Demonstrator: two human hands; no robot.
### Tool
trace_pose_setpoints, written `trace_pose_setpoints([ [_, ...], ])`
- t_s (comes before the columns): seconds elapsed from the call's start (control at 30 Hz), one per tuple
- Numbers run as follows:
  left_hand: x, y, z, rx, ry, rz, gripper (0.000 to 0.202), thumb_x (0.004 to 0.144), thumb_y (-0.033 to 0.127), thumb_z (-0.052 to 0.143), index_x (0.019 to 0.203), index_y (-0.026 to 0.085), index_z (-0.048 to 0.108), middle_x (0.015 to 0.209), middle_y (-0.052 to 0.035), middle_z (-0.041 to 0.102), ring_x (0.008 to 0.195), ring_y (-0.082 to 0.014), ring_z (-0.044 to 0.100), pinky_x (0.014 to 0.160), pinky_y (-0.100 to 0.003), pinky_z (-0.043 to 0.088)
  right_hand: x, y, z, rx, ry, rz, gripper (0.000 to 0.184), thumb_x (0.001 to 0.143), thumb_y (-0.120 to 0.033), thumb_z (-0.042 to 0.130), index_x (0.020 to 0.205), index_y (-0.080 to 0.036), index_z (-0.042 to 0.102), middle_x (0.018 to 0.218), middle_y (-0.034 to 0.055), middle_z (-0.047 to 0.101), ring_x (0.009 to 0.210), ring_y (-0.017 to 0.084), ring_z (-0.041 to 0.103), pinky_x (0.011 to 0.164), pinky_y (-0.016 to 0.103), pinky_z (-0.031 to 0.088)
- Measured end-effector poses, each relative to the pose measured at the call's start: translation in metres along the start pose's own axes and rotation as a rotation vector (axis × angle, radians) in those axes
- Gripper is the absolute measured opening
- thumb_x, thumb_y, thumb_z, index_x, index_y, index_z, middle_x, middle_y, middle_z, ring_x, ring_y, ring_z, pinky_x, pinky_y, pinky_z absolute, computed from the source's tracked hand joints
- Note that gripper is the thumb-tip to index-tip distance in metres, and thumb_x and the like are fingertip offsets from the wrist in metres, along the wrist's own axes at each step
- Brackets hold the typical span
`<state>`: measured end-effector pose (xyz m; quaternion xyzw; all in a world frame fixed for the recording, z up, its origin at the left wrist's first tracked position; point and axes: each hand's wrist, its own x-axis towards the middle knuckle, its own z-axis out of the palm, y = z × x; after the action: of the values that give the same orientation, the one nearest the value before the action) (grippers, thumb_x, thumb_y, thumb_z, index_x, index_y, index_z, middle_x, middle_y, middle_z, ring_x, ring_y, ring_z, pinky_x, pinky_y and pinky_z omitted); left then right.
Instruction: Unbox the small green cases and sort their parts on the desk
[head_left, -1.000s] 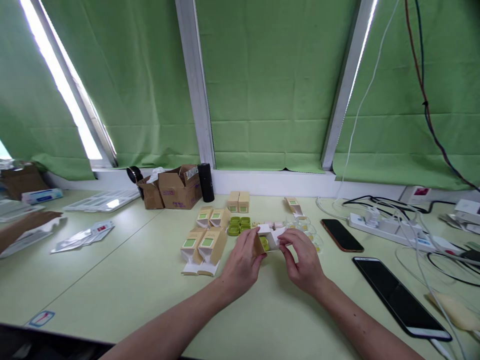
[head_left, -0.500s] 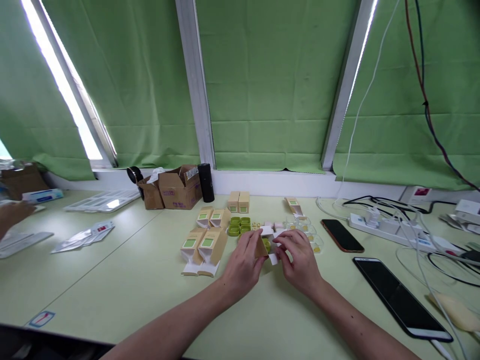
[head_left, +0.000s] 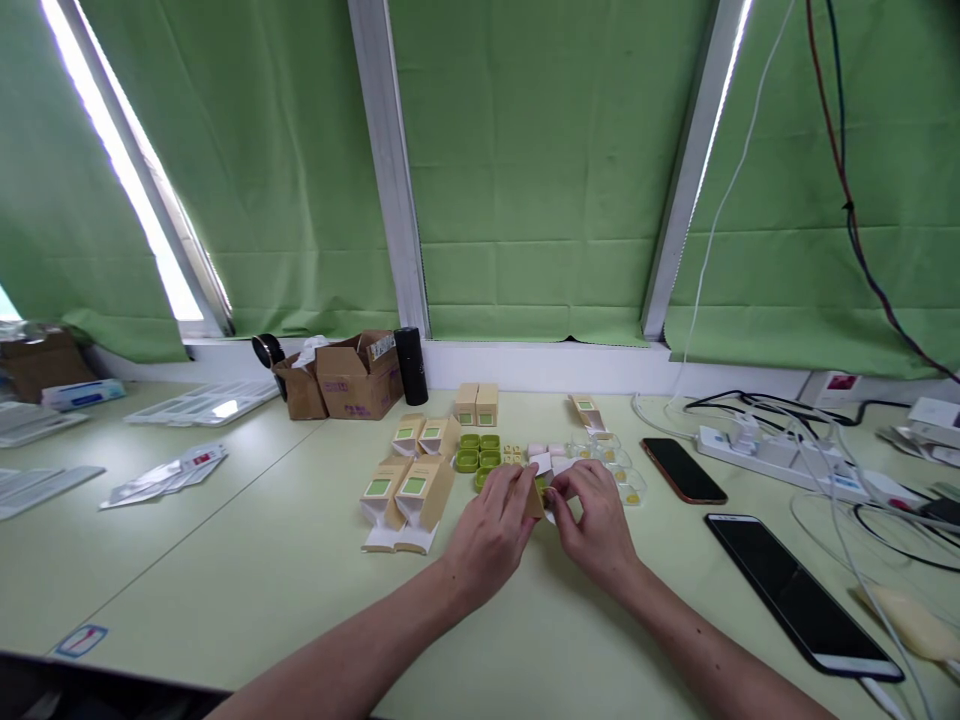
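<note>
The left hand point(head_left: 487, 525) grips a box point(head_left: 535, 502) above the counter point(head_left: 300, 590). The right hand point(head_left: 596, 515) bends in at its open end; whether it pinches anything is hidden. Green cups point(head_left: 466, 461) stand just beyond, four cartons point(head_left: 425, 486) to the left.

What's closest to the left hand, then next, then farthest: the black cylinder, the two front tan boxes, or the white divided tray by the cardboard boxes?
1. Two front tan boxes, just left of the left hand.
2. Black cylinder, farther back and left.
3. White divided tray, far left, past the cardboard boxes.
</note>
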<state>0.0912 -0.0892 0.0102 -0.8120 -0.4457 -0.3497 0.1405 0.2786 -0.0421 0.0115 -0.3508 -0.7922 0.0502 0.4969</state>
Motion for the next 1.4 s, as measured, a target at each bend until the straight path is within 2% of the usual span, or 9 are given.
trace_pose_setpoints([
  [0.13, 0.003, -0.002, -0.004, 0.032, 0.026, -0.01, 0.072, 0.097, 0.013, 0.055, 0.161, 0.018, 0.023, 0.132, -0.0192, 0.057, 0.127, -0.0332, 0.058, 0.103, -0.05, 0.057, 0.001, 0.003, -0.001, 0.192, 0.039, 0.104, 0.018, 0.101, -0.034, 0.052, 0.087, -0.024, 0.057, 0.093, 0.0069, 0.067, 0.089, 0.024, 0.061, 0.081, 0.038, 0.048],
  [0.4, 0.004, -0.008, -0.007, 0.066, 0.065, -0.039, 0.07, 0.097, 0.014, 0.055, 0.161, 0.019, 0.026, 0.13, -0.0177, 0.058, 0.125, -0.0319, 0.059, 0.098, -0.046, 0.059, 0.0, 0.006, 0.0, 0.597, 0.029, 0.479, 0.034, 0.096, -0.057, 0.06, 0.091, -0.023, 0.059, 0.101, 0.0082, 0.071, 0.084, 0.022, 0.065, 0.075, 0.035, 0.056],
  [0.53, 0.004, -0.011, -0.006, 0.078, 0.076, -0.043, 0.071, 0.097, 0.015, 0.054, 0.161, 0.021, 0.026, 0.13, -0.0172, 0.058, 0.125, -0.0315, 0.06, 0.099, -0.045, 0.059, 0.003, 0.011, 0.001, 0.736, 0.078, 0.562, 0.039, 0.09, -0.062, 0.067, 0.088, -0.024, 0.058, 0.093, 0.0073, 0.07, 0.08, 0.022, 0.064, 0.069, 0.034, 0.055],
  [0.7, 0.004, -0.013, -0.006, 0.104, 0.091, -0.048, 0.072, 0.096, 0.014, 0.054, 0.162, 0.021, 0.024, 0.13, -0.0173, 0.058, 0.123, -0.0317, 0.06, 0.095, -0.046, 0.06, 0.01, 0.005, -0.011, 0.829, 0.13, 0.55, 0.04, 0.084, -0.062, 0.074, 0.084, -0.023, 0.061, 0.094, 0.0074, 0.073, 0.079, 0.021, 0.062, 0.069, 0.031, 0.051],
  [0.83, 0.005, -0.011, -0.008, 0.141, 0.087, -0.02, 0.068, 0.096, 0.011, 0.05, 0.16, 0.019, 0.028, 0.128, -0.0179, 0.059, 0.122, -0.0315, 0.06, 0.091, -0.044, 0.061, 0.013, -0.007, -0.02, 1.006, -0.127, 0.544, 0.041, 0.08, -0.056, 0.08, 0.075, -0.021, 0.059, 0.104, 0.0098, 0.075, 0.087, 0.022, 0.066, 0.072, 0.03, 0.052],
  [0.93, 0.007, -0.009, -0.011, 0.155, 0.051, 0.073, 0.061, 0.098, 0.011, 0.047, 0.158, 0.016, 0.033, 0.128, -0.019, 0.06, 0.122, -0.0311, 0.06, 0.092, -0.045, 0.06, 0.009, -0.012, -0.015, 1.093, -0.358, 0.568, 0.043, 0.076, -0.053, 0.085, 0.073, -0.021, 0.057, 0.087, 0.0045, 0.072, 0.072, 0.016, 0.061, 0.061, 0.025, 0.048],
  [1.07, 0.008, -0.006, -0.013, 0.182, 0.016, 0.176, 0.054, 0.101, 0.016, 0.048, 0.155, 0.013, 0.039, 0.127, -0.0198, 0.061, 0.122, -0.0316, 0.06, 0.094, -0.045, 0.059, 0.003, -0.011, -0.002, 1.098, -0.484, 0.614, 0.046, 0.073, -0.055, 0.087, 0.074, -0.02, 0.058, 0.068, -0.0024, 0.062, 0.058, 0.012, 0.056, 0.05, 0.021, 0.046],
  [1.3, 0.009, -0.016, -0.013, 0.303, 0.076, 0.063, 0.06, 0.098, 0.007, 0.047, 0.156, 0.017, 0.039, 0.127, -0.0178, 0.062, 0.122, -0.0312, 0.059, 0.089, -0.042, 0.059, 0.013, -0.003, -0.013, 0.911, -0.21, 0.633, 0.049, 0.07, -0.062, 0.086, 0.077, -0.018, 0.065, 0.087, 0.0069, 0.075, 0.066, 0.015, 0.064, 0.049, 0.024, 0.052],
  [1.4, 0.01, -0.026, -0.016, 0.324, 0.076, -0.008, 0.065, 0.095, 0.005, 0.047, 0.158, 0.02, 0.038, 0.127, -0.0168, 0.061, 0.123, -0.0315, 0.059, 0.087, -0.041, 0.059, 0.018, 0.001, -0.026, 0.784, -0.236, 0.606, 0.041, 0.075, -0.058, 0.081, 0.077, -0.019, 0.068, 0.084, 0.0068, 0.075, 0.06, 0.015, 0.06, 0.045, 0.023, 0.047],
])
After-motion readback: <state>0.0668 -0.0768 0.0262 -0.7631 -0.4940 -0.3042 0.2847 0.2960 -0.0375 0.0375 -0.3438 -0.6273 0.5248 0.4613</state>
